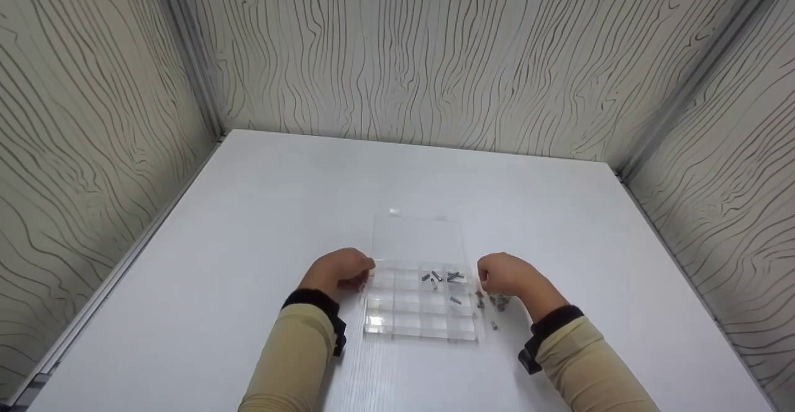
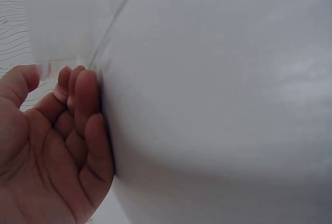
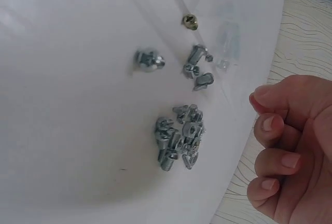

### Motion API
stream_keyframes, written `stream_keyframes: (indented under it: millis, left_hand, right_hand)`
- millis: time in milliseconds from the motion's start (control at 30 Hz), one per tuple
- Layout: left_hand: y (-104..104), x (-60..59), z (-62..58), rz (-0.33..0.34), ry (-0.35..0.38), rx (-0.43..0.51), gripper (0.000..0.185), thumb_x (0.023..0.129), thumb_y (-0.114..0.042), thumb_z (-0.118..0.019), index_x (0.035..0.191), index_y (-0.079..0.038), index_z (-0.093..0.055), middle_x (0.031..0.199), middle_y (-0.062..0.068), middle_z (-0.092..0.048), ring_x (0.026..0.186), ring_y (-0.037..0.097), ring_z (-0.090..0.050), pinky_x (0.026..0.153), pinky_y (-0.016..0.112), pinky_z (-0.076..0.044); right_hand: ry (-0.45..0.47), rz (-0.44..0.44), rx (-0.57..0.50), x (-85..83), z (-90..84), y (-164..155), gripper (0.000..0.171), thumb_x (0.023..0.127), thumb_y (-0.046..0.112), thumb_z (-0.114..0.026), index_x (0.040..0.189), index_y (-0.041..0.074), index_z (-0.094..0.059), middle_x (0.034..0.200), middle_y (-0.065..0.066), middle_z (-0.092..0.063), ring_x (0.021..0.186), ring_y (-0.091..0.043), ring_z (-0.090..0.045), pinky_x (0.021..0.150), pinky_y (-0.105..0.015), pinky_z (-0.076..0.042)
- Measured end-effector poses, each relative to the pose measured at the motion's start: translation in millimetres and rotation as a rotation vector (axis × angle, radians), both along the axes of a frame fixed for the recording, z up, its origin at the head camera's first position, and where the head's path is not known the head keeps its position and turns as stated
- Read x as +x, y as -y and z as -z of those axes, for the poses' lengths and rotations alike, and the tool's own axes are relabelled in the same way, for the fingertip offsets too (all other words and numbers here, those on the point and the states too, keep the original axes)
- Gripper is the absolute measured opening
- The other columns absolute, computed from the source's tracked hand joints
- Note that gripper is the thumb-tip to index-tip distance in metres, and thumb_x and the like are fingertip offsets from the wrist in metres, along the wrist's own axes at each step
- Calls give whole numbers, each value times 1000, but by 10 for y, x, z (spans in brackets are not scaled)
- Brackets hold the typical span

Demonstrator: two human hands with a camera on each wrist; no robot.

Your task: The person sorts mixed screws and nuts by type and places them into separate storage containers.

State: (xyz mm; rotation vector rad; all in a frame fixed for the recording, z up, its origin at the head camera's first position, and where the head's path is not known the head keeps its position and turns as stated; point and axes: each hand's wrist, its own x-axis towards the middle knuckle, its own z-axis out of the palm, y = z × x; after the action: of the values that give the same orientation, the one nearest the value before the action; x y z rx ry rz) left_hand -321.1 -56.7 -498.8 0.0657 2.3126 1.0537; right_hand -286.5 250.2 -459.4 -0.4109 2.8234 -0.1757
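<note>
A clear plastic compartment box (image 1: pixel 407 324) lies on the white table, its transparent lid (image 1: pixel 417 238) laid back at the far side. Several metal screws (image 1: pixel 455 277) sit in compartments toward its upper right. At the box's left edge, my left hand (image 1: pixel 340 268) pinches the rim between thumb and fingers. My right hand (image 1: pixel 512 273) is just off the right edge, fingers loosely curled, with nothing visible in them. Below it lies a loose heap of silver screws and bolts (image 3: pixel 179 136). A brass-coloured screw (image 3: pixel 190 22) rests close to the box.
The white table (image 1: pixel 279 182) spreads out around the box. Panels with a wood-grain line pattern (image 1: pixel 404 51) enclose its back and both sides. Some stray screws (image 3: pixel 149 60) lie apart from the heap, between it and the box.
</note>
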Motion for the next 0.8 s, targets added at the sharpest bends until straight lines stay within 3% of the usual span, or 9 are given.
stream_keyframes:
  millis: [233,433,800]
  left_hand:
    - [7,1,2,-4,-15,-2,36,88,-30,-42,71,-4,-60,62,5,-56,53,17,-49,54,30,-42]
    - [10,9,0,2,-17,1,36,88,-30,-42,72,-4,-61,62,6,-56,53,17,-49,54,30,-42]
    - [16,-3,-12,18,-13,-29,38,88,-33,-41,73,-5,-62,65,6,-59,55,17,-50,57,30,-42]
  right_hand:
    - [35,69,22,-9,141,5,5,76,12,-61,77,12,-56,67,2,-51,59,-16,-47,52,-31,-39]
    - [80,130,7,5,238,28,9,77,15,-62,76,14,-53,65,0,-50,55,-16,-48,48,-30,-38]
    - [85,154,22,-1,287,53,14,73,12,-65,73,14,-51,65,-1,-50,56,-17,-48,48,-30,-39]
